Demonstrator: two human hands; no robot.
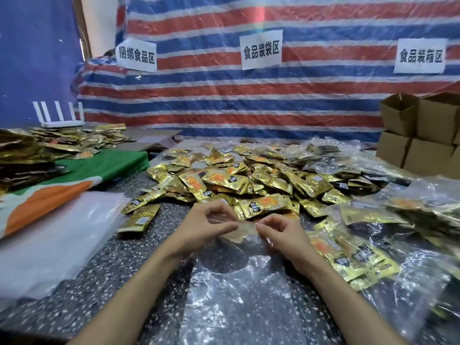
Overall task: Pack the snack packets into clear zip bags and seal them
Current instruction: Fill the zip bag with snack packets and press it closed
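Note:
A clear zip bag (239, 290) lies flat on the speckled table (104, 257) in front of me, its mouth at the far end. My left hand (199, 227) pinches the bag's top edge with thumb and forefinger. My right hand (281, 232) pinches the same edge just to the right. A big heap of gold snack packets (236, 183) lies just beyond both hands. Filled clear bags of packets (368, 252) lie at my right.
A stack of unused clear bags (57, 227) rests at the left on a green and orange cloth (82, 175). More gold packets (74, 138) and a white router (62, 120) sit at the far left. Cardboard boxes (418, 128) stand at the far right. A striped tarp with paper signs hangs behind.

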